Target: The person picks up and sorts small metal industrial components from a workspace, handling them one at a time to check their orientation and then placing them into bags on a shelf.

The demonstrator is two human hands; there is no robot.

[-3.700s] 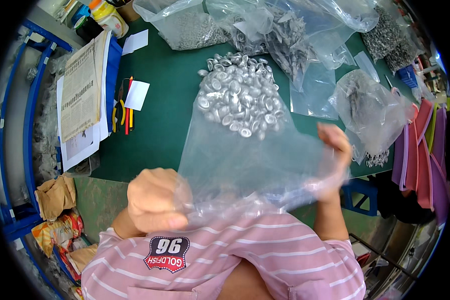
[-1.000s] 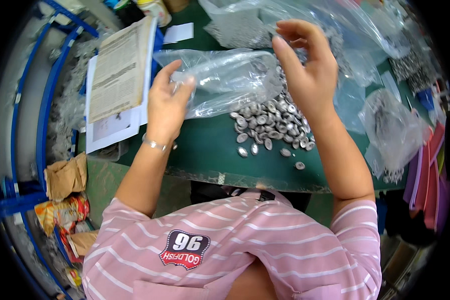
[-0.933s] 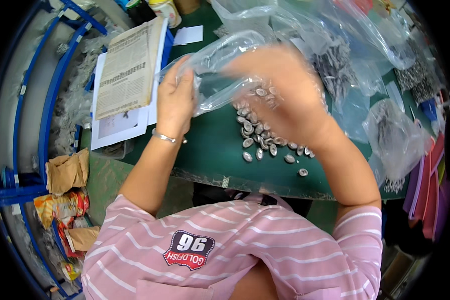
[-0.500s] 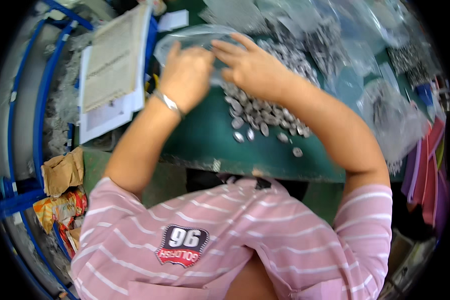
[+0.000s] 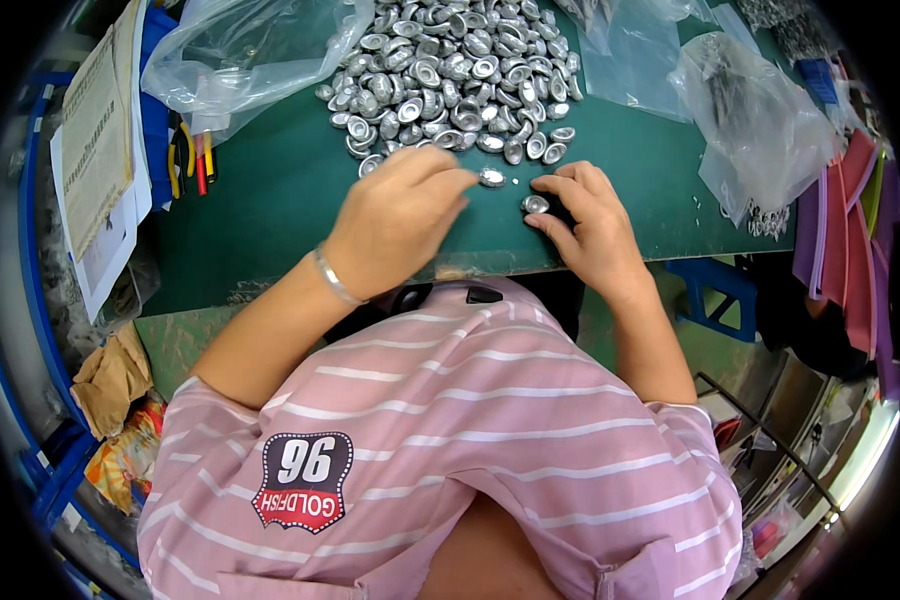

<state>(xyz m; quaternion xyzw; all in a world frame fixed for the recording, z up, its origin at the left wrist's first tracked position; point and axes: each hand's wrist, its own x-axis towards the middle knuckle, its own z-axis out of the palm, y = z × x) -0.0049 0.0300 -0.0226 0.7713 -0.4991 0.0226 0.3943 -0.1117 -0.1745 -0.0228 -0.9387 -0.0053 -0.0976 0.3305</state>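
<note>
Small silver metal pieces, boat-shaped with a dome in the middle, lie in a heap (image 5: 460,80) on the green table. My right hand (image 5: 595,225) is at the near side of the heap, thumb and forefinger curled about one silver metal piece (image 5: 535,204). Left of it, my left hand (image 5: 395,215) is slightly blurred, its fingers bent and drawn together by the heap's near edge. Whether anything is inside those fingers is hidden. Another silver piece (image 5: 491,177) lies just off its fingertips, with a tiny pale bit (image 5: 515,181) beside it.
A clear plastic bag (image 5: 250,60) lies behind my left hand, near pliers (image 5: 180,155) and papers (image 5: 95,140). Another bag (image 5: 755,115) sits at the right edge. A blue stool (image 5: 715,295) stands below the table; blue shelving (image 5: 30,200) runs along the left.
My hands have come back from the plastic bag at the far side to the near side of the heap and moved apart. The view has shifted too.
</note>
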